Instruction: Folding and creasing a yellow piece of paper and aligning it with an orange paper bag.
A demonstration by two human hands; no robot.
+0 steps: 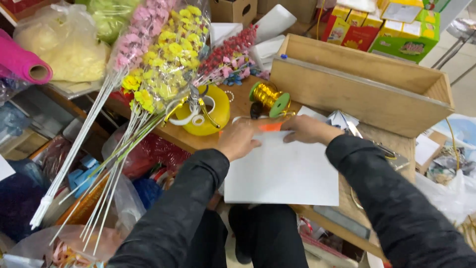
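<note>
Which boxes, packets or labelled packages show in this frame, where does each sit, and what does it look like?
Red and yellow cartons: top right, behind the wooden tray, a row of small boxes.
Green carton: right of that row, rectangular, with a picture on its face.
Brown cardboard box: top centre, with a dark oval hand hole.
Clear bag: top left, bulging with pale yellow filling.
No screens or signs.

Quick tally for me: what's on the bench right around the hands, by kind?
White sheet under both hands (left hand, right hand): 1
Orange piece between the hands: 1
Yellow tape roll: 1
Gold ribbon spool: 1
Wooden box: 1
Total: 5
</note>
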